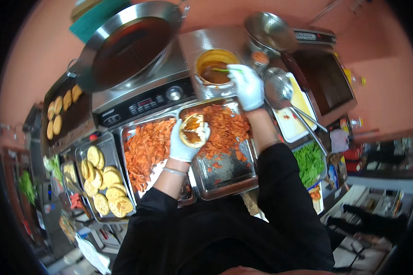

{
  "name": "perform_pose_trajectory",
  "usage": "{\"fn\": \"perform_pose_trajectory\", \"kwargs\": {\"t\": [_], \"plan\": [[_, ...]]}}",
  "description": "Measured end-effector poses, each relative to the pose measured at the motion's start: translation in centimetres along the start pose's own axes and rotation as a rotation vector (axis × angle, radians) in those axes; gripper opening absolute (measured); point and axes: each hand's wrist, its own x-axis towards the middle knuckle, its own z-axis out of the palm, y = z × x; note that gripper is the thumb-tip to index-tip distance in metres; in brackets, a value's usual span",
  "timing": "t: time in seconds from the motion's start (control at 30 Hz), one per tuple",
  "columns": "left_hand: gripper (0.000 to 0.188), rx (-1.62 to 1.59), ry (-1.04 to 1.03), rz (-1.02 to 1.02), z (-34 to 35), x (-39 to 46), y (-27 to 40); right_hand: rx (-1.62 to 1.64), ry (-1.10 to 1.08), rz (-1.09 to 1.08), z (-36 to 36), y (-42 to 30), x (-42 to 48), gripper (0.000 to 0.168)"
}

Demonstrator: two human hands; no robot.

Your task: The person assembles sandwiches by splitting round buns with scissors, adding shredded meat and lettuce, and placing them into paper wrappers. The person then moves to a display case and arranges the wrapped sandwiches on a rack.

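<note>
My left hand, in a white glove, holds a split round flatbread with brown sauce spread on its inside. It is above two metal trays of chopped reddish cooked meat. My right hand, gloved as well, grips a green-handled utensil whose far end reaches over a pot of brown sauce. The tip is not clear against the sauce. The right tray shows bare metal at its near end. The left tray's meat lies heaped beside it.
A large wok of dark liquid stands on the induction cooker. At left is a tray of round flatbreads, with a griddle behind. A skimmer rests over a white tray at right, near lettuce.
</note>
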Motion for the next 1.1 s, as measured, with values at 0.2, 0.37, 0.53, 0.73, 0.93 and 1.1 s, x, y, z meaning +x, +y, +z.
{"fn": "perform_pose_trajectory", "kwargs": {"t": [0.2,0.37,0.53,0.73,0.93,1.1], "plan": [[0.045,0.071,0.067,-0.008,-1.0,-2.5,0.4,0.007,0.111,0.132,-1.6,0.2,-6.5,0.025],[0.049,0.019,0.248,-0.086,-4.7,-5.7,2.0,-0.220,0.005,0.259,-13.7,0.2,-22.8,0.026],[0.045,0.194,0.303,-0.042,-6.0,-6.8,1.6,-0.882,0.063,1.024,-25.3,9.4,-37.6,0.063],[0.063,0.168,0.331,-0.186,-4.5,-4.9,-0.4,-0.737,0.183,1.445,-28.3,15.9,-41.3,0.080],[0.050,0.234,0.339,-0.245,-2.4,-4.7,-3.6,-0.697,0.260,1.316,-28.6,14.1,-40.4,0.044],[0.049,0.195,0.349,-0.256,-2.6,-5.5,-3.3,-0.032,0.723,1.124,-29.6,8.4,-40.0,0.017]]}}
